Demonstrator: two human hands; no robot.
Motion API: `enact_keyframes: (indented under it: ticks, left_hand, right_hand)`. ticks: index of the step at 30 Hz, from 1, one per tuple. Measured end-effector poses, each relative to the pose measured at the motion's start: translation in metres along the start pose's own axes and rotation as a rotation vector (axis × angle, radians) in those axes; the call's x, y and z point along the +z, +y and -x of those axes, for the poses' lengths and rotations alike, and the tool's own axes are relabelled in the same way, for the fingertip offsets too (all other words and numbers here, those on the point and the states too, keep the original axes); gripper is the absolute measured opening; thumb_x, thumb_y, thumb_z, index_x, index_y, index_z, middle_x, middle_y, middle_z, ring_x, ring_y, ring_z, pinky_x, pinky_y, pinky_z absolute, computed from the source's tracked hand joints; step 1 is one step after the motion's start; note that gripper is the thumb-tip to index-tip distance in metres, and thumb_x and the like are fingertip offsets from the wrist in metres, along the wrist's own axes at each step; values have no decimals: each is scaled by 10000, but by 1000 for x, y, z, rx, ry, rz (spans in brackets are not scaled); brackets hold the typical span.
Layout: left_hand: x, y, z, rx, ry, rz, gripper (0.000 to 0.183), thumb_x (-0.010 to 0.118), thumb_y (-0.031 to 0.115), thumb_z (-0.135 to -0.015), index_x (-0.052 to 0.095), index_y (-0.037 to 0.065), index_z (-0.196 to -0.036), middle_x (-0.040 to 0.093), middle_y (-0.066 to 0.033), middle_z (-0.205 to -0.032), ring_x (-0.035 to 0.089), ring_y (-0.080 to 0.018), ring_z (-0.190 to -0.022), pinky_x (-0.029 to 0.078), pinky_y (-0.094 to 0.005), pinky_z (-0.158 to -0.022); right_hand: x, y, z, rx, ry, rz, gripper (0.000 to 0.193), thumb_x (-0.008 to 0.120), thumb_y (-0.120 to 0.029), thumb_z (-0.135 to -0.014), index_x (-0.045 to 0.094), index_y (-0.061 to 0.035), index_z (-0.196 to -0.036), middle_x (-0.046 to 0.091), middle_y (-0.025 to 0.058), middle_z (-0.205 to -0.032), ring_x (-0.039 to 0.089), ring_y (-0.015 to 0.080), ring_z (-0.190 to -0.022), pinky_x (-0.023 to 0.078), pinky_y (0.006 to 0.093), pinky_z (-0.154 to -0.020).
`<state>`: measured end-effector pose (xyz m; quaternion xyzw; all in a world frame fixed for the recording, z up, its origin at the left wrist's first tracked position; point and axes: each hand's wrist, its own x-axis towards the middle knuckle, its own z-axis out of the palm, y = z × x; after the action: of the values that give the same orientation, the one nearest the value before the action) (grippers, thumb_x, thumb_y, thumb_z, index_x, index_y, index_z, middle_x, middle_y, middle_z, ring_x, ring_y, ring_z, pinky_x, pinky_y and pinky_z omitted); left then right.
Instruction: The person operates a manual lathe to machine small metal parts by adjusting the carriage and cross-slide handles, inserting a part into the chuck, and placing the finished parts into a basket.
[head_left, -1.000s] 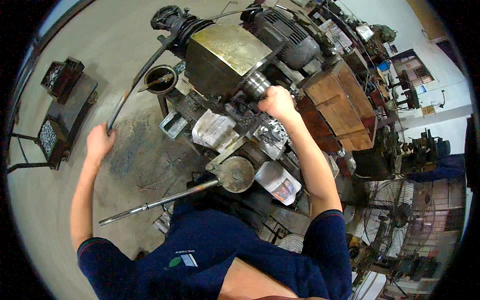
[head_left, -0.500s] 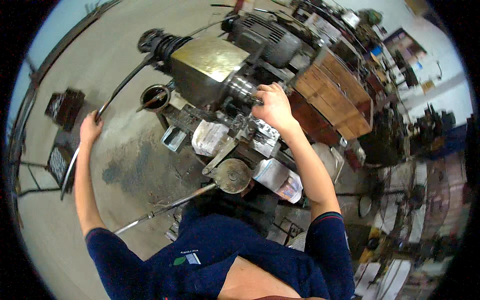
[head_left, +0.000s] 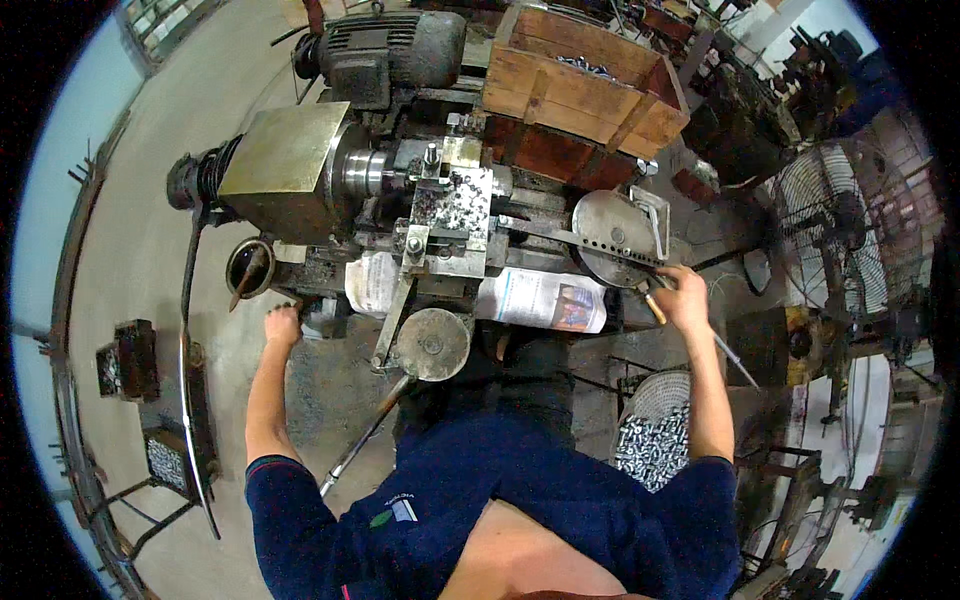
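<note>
My right hand (head_left: 683, 297) is closed around a thin metal rod (head_left: 735, 358) at the outer end of a flat bar with a row of holes (head_left: 590, 243). A short wooden-looking handle (head_left: 655, 308) sticks out beside its fingers. The bar runs from the lathe's tool slide (head_left: 452, 215), which is littered with metal chips, across a round metal disc (head_left: 612, 235). My left hand (head_left: 283, 324) has its fingers curled at the front left of the lathe, beside a small grey tray (head_left: 320, 318); what it holds, if anything, is hidden. Left of the slide is the bright spindle (head_left: 362, 173).
A long lever (head_left: 186, 330) hangs at the left, near a pot with a brush (head_left: 248, 270). Newspaper (head_left: 545, 299) lies along the front. A basket of small metal parts (head_left: 652, 440) stands by my right arm; a wooden crate (head_left: 580, 85) and fan (head_left: 830, 230) are beyond.
My left hand has let go of the long lever and moved to the lathe's front left. My right hand has left the spindle for the rod at the right. The view has turned right.
</note>
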<state>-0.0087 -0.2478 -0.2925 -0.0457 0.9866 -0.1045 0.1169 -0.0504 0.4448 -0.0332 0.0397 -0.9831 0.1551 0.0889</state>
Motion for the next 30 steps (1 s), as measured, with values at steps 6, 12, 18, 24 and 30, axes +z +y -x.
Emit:
enact_keyframes:
  ticks: [6,12,18,24,30]
  left_hand:
    - [-72,12,30,-19,103,268,277,608,189,-746,620,74,-998,632,-132,-893,610,-303,-834,478,-408,-708]
    - [-129,44,107,60,-262,906,428,652,245,-760,573,-3,-1100,642,-131,-948,619,-199,-825,478,-332,-742]
    - [-203,131,191,244,-545,1132,380,665,260,-775,574,12,-1048,643,-80,-878,598,-156,-805,465,-317,-742]
    - [-179,158,183,175,-500,963,225,627,196,-787,606,8,-908,629,-139,-758,598,-222,-687,462,-337,-662]
    - [-182,160,182,195,-475,935,202,623,169,-776,606,6,-894,622,-156,-748,603,-253,-689,459,-347,-647]
  right_hand:
    - [11,160,60,635,-264,496,414,605,-247,-697,589,-96,-1082,601,144,-1071,552,301,-1015,427,376,-880]
    - [47,226,129,725,-179,562,363,609,-279,-678,599,-31,-943,628,188,-917,603,343,-884,478,417,-766]
    - [55,128,221,645,-175,382,330,628,-227,-548,583,8,-776,615,230,-761,603,399,-741,488,450,-687]
    - [77,48,251,646,-153,142,296,614,-240,-540,536,9,-681,572,233,-650,569,416,-668,457,462,-614]
    - [70,14,246,635,-169,65,280,595,-229,-556,526,15,-676,571,246,-668,565,426,-667,455,466,-595]
